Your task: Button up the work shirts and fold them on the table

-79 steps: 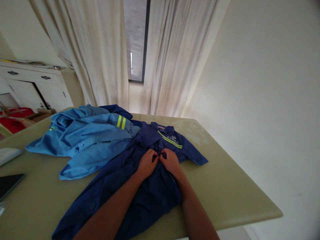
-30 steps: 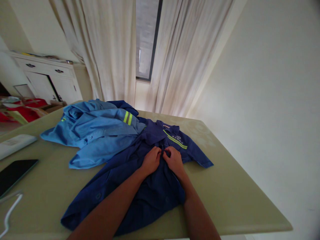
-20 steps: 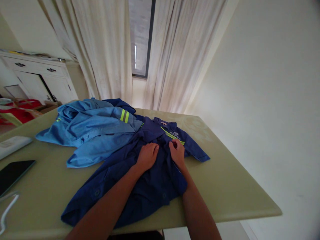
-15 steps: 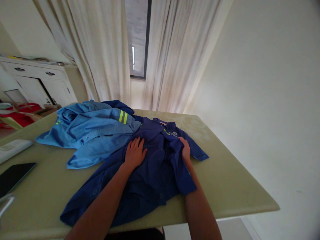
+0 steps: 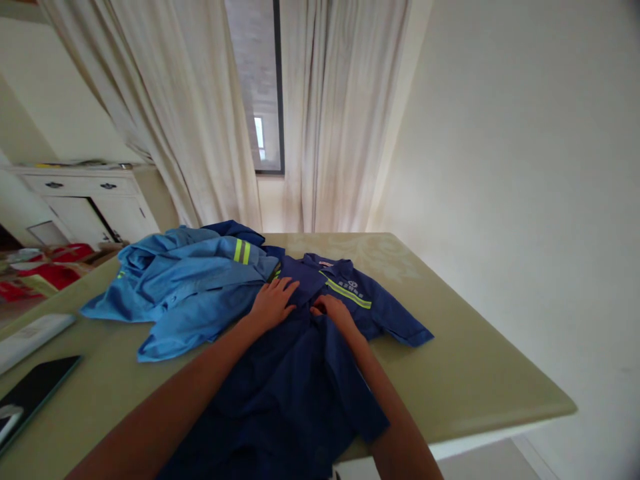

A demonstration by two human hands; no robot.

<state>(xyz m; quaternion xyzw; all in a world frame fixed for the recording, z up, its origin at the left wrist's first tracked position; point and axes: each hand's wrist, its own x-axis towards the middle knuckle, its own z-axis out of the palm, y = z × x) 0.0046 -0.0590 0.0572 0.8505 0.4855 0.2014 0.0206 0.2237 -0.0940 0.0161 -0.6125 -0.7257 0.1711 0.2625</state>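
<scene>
A dark blue work jacket [image 5: 280,393] with a yellow-green strip and white lettering on its chest lies across the table, collar at the far end. My left hand [image 5: 273,305] rests on its middle, fingers stretched out and palm down. My right hand [image 5: 339,315] is closed on the jacket's front, fingers curled into the cloth beside the chest strip. One sleeve reaches out flat to the right; other cloth hangs over my right forearm. A light blue work jacket [image 5: 195,267] with a yellow and grey band lies crumpled to the left of my left hand.
On the table [image 5: 460,373] at the left lie a black phone-like slab [image 5: 43,387] and a long white object [image 5: 33,337]. Curtains [image 5: 345,120] hang behind the table, and a wall [image 5: 525,167] runs along the right. A white cabinet [image 5: 95,193] stands beyond red bags.
My right hand has moved left towards my left hand, drawing the jacket's front with it. More of the chest strip shows. My left hand stays on the cloth, and the camera has shifted.
</scene>
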